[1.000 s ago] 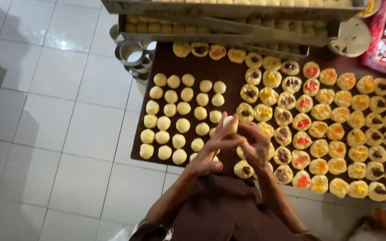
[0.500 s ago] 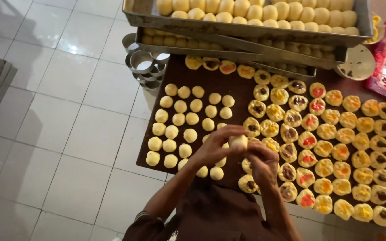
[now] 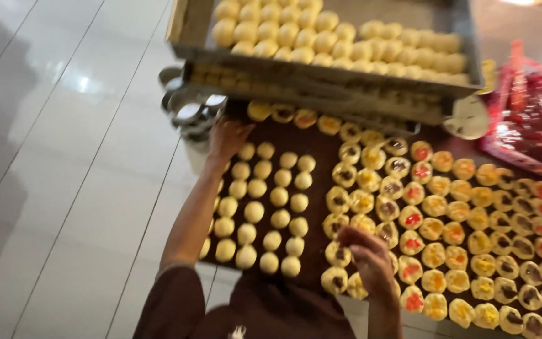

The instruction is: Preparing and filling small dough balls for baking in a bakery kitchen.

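Where the white tiled floor (image 3: 64,188) meets the dark brown board (image 3: 321,157) that carries the pastry, a cluster of small metal cups (image 3: 186,110) stands at the board's far left corner. Left hand (image 3: 227,138) is stretched out to that corner, palm down, lying at the far end of the plain dough balls (image 3: 265,207); whether its grip has closed on one cannot be told, the fingers being blurred. These balls are pale yellow, smooth, round, with no long axis, set in rows along the left part of the board, and run from the left hand back toward the person. Right hand (image 3: 368,257) hovers at the near edge, fingers curled loosely together over a filled pastry (image 3: 337,254), seemingly touching it; nothing is clearly pinched. Filled pastries (image 3: 459,213), open cups with red, yellow or dark centres, cover the right part. Beyond the far edge, stacked trays (image 3: 321,69) hold more plain balls. A red packet (image 3: 528,119) lies at the far right.
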